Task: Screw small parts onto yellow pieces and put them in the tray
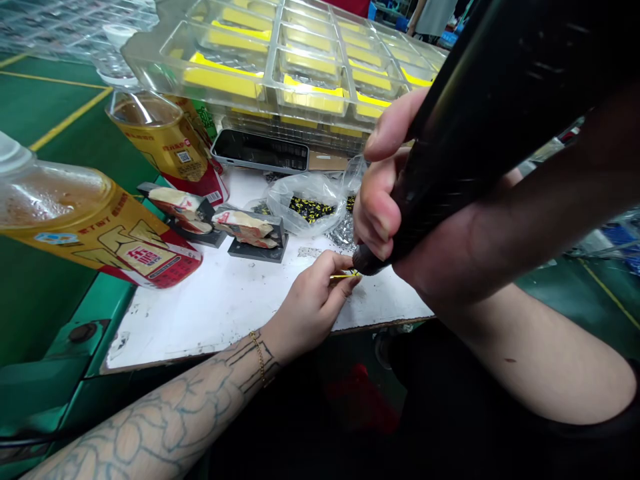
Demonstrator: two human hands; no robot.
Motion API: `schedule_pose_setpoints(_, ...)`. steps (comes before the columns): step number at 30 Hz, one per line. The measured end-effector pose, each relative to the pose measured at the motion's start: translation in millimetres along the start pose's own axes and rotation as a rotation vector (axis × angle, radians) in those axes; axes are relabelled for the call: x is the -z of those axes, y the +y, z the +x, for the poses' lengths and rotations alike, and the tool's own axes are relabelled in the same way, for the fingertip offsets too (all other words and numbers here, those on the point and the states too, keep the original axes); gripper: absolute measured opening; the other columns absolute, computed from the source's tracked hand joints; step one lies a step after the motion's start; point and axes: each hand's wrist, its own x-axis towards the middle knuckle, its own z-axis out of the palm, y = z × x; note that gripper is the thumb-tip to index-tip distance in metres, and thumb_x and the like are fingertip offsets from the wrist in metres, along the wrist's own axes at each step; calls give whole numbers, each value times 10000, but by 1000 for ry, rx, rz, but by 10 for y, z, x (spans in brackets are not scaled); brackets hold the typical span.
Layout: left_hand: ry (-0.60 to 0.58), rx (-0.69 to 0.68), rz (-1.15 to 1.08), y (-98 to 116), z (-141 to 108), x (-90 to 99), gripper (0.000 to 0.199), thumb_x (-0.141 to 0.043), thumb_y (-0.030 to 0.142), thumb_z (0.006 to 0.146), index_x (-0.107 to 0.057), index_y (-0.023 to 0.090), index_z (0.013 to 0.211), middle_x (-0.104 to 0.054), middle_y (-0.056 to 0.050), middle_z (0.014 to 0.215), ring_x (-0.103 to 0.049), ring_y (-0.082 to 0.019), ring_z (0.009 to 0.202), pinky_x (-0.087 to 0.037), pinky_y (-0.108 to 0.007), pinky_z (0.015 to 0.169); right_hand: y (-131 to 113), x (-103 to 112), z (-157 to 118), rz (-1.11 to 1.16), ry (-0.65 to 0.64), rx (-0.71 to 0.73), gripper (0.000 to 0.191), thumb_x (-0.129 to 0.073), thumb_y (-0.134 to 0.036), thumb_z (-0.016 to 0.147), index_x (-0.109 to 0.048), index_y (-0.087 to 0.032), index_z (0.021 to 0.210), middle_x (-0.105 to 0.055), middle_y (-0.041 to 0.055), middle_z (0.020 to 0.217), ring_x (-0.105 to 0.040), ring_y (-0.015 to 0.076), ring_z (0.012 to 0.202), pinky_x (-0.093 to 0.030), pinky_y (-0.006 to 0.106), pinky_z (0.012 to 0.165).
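Wrapped around a thick black electric screwdriver (465,113), my right hand (380,193) is closed, with the tool slanting down to the left. Its narrow lower end reaches the fingertips of my left hand (320,287). That hand pinches a small yellow part (343,275) low over the white tabletop, mostly covered by the fingers. Whether the driver's tip touches the part is hidden. Just beyond lies a clear plastic bag (305,207) of small black-and-yellow pieces. Left of the bag stand two dark blocks, a nearer one (257,252) and a farther one (200,233), each with tape-wrapped pieces.
Stacked clear trays (273,87) with yellow parts fill the back of the white table (200,320). A phone (260,150) leans before them. Two drink bottles, a near one (125,233) and a far one (165,140), stand at left. Another person (435,17) is at the back.
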Motion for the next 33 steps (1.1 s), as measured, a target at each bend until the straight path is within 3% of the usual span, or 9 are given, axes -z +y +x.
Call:
schedule_pose_setpoints(4,-6,1,5,7,-2,-1,133,-529,266,1004,-552,194,1114,-666,-14,985,-621,-145,871,-481,-251,776,8,-19,4,91,61,30,345,-432,-605,904,-484,-264,903,-429,-41,497,-374,173,399,-343,338,406)
schedule_pose_setpoints(10,7,-17,12,2,-1,-1,159,-528,274,1001,-545,185,1131,-679,-34,1036,-637,-160,930,-492,-261,815,19,-10,-53,91,19,66,441,-445,-662,845,-509,-270,1037,-437,-32,548,-373,166,446,-339,330,436)
schedule_pose_setpoints(18,2,-13,12,2,1,-3,167,-526,284,1001,-554,180,1128,-678,-42,1036,-639,-173,948,-491,-283,826,26,-16,-47,87,25,68,430,-445,-627,829,-504,-267,1057,-430,-25,557,-365,169,451,-346,333,449)
schedule_pose_setpoints(22,12,5,-4,7,2,-8,165,-527,296,1002,-557,184,1119,-681,-39,1033,-638,-170,935,-495,-282,815,44,8,-36,51,-28,93,328,-486,-477,833,-488,-279,1094,-459,-24,594,-395,184,480,-369,333,454)
schedule_pose_setpoints(27,3,23,-15,2,-8,-6,183,-527,312,1001,-569,183,1123,-683,-49,1045,-643,-179,935,-496,-293,810,38,15,-20,98,-11,-16,130,-419,-359,799,-451,-286,902,-437,-28,538,-376,187,449,-351,327,446)
schedule_pose_setpoints(33,3,6,-18,-1,-5,-5,191,-520,305,1006,-556,191,1155,-683,-44,1051,-646,-173,952,-502,-282,831,58,26,-47,60,-5,67,301,-505,-479,820,-486,-299,1061,-464,-29,592,-393,161,467,-371,312,465)
